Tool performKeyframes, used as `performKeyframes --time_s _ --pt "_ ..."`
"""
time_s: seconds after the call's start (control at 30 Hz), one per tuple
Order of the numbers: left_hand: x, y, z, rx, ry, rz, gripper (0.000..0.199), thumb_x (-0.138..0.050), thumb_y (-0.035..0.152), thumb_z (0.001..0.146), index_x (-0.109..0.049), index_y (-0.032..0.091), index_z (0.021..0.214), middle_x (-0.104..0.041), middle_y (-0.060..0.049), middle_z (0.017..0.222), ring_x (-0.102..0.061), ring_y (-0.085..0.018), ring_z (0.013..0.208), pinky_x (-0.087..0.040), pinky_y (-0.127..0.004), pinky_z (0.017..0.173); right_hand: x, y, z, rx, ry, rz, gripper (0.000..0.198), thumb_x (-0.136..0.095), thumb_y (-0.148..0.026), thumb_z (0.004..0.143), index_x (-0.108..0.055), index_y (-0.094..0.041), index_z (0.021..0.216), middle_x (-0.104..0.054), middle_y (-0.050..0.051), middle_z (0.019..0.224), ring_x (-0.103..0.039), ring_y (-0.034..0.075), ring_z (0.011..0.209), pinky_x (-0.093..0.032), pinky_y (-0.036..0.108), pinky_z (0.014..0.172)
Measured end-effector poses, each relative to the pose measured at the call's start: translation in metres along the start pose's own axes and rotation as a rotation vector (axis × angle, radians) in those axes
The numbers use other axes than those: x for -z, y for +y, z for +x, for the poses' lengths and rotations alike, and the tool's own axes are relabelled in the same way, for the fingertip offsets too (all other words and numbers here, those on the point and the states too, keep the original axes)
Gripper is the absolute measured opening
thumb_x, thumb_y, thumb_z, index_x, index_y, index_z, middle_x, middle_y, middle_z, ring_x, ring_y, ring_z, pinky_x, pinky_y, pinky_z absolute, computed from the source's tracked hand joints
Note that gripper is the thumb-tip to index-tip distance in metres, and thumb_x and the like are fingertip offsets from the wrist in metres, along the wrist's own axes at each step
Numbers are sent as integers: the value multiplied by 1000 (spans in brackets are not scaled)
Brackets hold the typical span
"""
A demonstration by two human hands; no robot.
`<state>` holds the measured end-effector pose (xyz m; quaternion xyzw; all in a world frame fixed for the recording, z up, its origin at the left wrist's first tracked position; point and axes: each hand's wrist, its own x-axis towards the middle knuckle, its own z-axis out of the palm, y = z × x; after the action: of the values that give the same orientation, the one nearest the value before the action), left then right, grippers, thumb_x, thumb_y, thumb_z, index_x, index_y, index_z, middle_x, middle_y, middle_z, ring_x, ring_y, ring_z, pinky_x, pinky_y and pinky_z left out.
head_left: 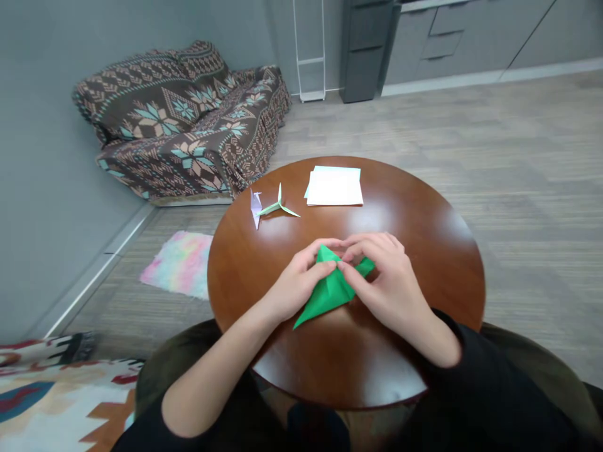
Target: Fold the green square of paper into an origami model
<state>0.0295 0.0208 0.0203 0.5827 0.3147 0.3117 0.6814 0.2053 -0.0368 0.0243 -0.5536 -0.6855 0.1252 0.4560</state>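
A partly folded sheet of green paper (330,292) is held between both hands over the front half of the round table. One long point of it stretches down to the left, and another part sticks out at the right. My left hand (304,276) grips its left side, thumb on top near the middle. From the right, my right hand (384,276) pinches the paper, thumb and index finger close to the left thumb. The far fingers of both hands partly hide the paper's back edge.
The round brown table (424,232) carries a stack of white and pale blue paper (335,188) at the back. A light green folded paper figure (279,205) and a lilac paper crane (255,208) sit at the back left. Beyond stands a sofa (188,125) under a patterned cover.
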Motion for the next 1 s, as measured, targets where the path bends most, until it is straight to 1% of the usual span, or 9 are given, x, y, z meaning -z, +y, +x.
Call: performKeyframes --time_s 0.1,0.23,0.33,0.43,0.53,0.6,0.67,0.8,1.0 --pt "-2 -2 1 10 66 -31 32 -64 24 90 -65 19 121 -76 -9 120 -70 -26 114 -50 -39 105 -3 -1 -2 1 -36 -78 7 -66 -19 92 -61 -25 89 -75 4 105 -66 29 110 -23 65 115" --pt "-6 -2 2 46 133 -118 29 -61 21 89 -66 19 118 -78 -6 105 -71 -22 104 -50 -34 99 -4 -1 -3 -4 -82 -110 2 -63 -23 95 -63 -25 95 -76 4 105 -67 29 107 -23 64 115" --pt "-8 2 2 76 176 -187 23 -61 21 89 -68 17 111 -78 -6 99 -70 -20 100 -50 -31 95 -5 1 -3 11 -93 -119 3 -62 -23 95 -64 -25 96 -76 3 106 -67 28 108 -22 64 115" --pt "-9 8 0 113 145 -305 26 -63 23 89 -68 17 113 -78 -7 104 -70 -21 100 -51 -30 93 -3 4 -2 33 -70 -135 5 -63 -19 94 -65 -24 96 -76 4 108 -67 28 110 -23 64 115" --pt "-7 10 -2 135 74 -378 32 -64 27 90 -66 17 121 -76 -11 115 -71 -24 104 -54 -34 89 1 10 0 50 -29 -130 7 -63 -17 93 -66 -23 94 -76 5 109 -67 29 109 -32 60 110" --pt "-6 9 -2 127 77 -360 32 -66 30 92 -66 19 122 -76 -11 118 -71 -24 102 -56 -35 87 3 13 2 73 -19 -110 8 -64 -16 92 -65 -23 90 -76 6 106 -67 28 107 -39 55 105" --pt "-5 6 -1 110 96 -317 29 -68 29 92 -67 19 119 -76 -10 116 -71 -22 99 -55 -34 87 3 13 2 109 -29 -95 9 -64 -15 92 -64 -22 88 -76 6 106 -67 27 106 -41 53 104" --pt "-3 1 2 36 136 -215 18 -62 21 91 -72 18 106 -78 -7 105 -70 -20 103 -51 -29 93 -1 10 0 169 -64 -106 9 -65 -14 93 -63 -22 91 -75 4 109 -67 25 106 -34 57 111" --pt "-2 -1 4 -2 201 -127 21 -56 16 89 -75 17 97 -78 -5 97 -70 -18 96 -51 -29 94 -3 6 -3 186 -79 -148 8 -62 -14 95 -62 -22 93 -75 5 109 -67 25 105 -31 57 113"
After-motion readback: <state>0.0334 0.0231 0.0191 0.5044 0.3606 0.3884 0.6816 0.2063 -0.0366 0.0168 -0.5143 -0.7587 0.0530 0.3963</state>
